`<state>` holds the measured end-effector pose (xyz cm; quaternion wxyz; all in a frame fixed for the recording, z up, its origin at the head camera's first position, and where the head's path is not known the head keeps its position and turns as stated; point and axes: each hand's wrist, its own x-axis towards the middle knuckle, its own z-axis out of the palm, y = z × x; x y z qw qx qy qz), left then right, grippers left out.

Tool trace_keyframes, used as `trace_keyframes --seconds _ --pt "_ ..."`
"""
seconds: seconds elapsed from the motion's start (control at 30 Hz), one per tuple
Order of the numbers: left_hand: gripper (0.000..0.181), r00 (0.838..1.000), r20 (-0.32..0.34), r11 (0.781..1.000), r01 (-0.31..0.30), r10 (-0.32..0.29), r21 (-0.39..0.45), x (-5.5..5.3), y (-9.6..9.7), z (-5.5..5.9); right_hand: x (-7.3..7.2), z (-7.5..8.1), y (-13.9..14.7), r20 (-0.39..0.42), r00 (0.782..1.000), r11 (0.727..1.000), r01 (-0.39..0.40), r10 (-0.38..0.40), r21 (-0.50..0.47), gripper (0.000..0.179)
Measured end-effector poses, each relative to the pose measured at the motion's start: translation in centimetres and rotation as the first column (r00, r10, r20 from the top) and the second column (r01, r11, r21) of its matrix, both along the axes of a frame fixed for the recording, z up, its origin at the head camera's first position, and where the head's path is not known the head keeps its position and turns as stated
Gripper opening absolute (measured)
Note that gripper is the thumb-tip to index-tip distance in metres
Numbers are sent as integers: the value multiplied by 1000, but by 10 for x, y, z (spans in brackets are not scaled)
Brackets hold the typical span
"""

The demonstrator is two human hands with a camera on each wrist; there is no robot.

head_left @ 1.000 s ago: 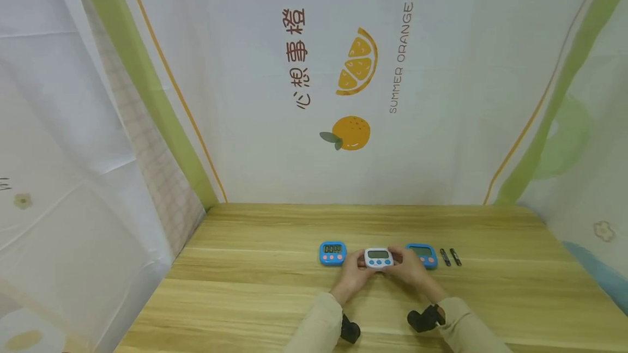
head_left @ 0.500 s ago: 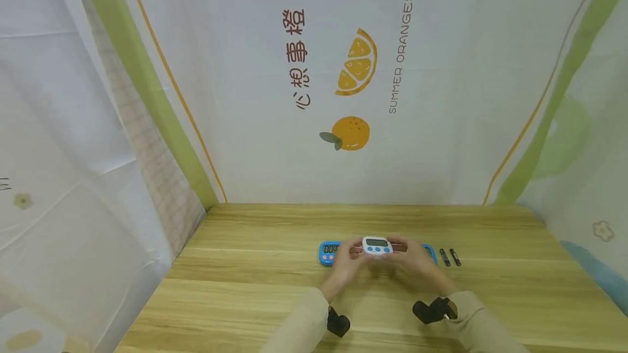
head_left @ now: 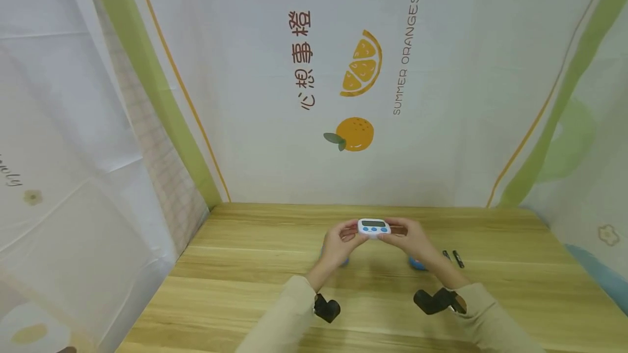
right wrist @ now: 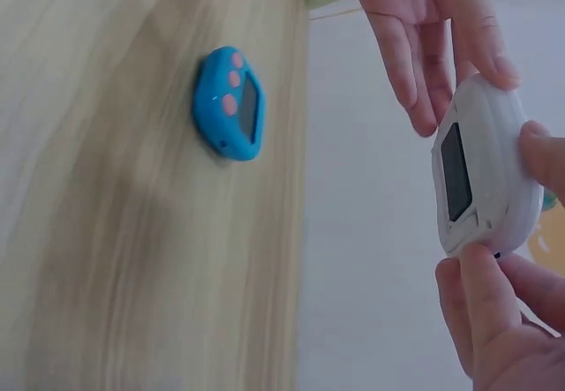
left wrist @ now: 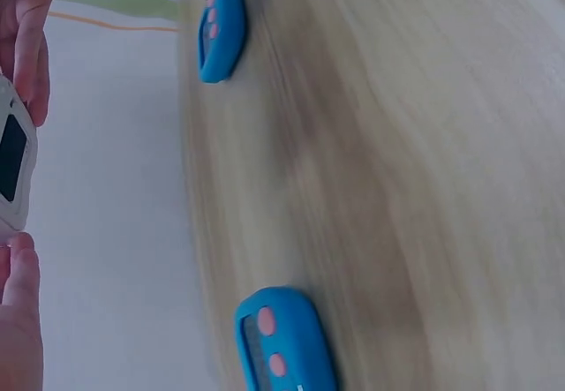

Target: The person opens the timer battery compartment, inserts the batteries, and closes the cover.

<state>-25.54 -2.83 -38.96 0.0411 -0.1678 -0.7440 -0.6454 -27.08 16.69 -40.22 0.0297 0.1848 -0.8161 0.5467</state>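
A white digital timer [head_left: 374,227] with a grey display and three blue buttons is held up above the table, its front toward the head camera. My left hand [head_left: 337,244] pinches its left end and my right hand [head_left: 409,238] its right end. From the right wrist, a dark rectangle shows on the white timer's [right wrist: 499,166] other face, where no buttons are seen. Below the hands lie two blue timers with pink buttons, the left one [left wrist: 287,342] and the right one [left wrist: 222,33]. In the head view the hands cover most of both.
Two small dark batteries [head_left: 458,259] lie on the wooden table [head_left: 235,266] to the right of the right hand. A white cloth printed with oranges [head_left: 260,124] hangs behind the table, and more cloth hangs at both sides.
Both hands have lifted the white timer up from near the table, moving slightly left. The hands now cover more of the two blue timers. The head view has shifted slightly.
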Motion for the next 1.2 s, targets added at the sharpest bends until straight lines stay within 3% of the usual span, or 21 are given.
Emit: trace_keyframes --seconds 0.3,0.53,0.73,0.87,1.03,1.2 --pt "36 999 51 997 14 -18 72 -4 -13 7 3 12 -4 22 999 999 -40 40 7 57" --pt "32 999 33 999 1 -3 38 -4 -18 6 5 16 -11 -2 1000 998 -4 4 55 47" --pt "31 996 44 994 74 -78 80 -3 -21 6 5 17 -13 22 1000 998 4 -6 64 41" --pt "27 993 46 993 101 -104 57 -2 -21 5 4 18 -15 76 997 1000 -30 30 0 39" --pt "24 996 16 996 87 -87 16 -1 -21 5 4 18 -17 103 992 997 -74 77 -34 39" --pt "26 997 39 996 61 -64 72 -2 -21 3 5 16 -19 83 990 993 -115 117 -31 35"
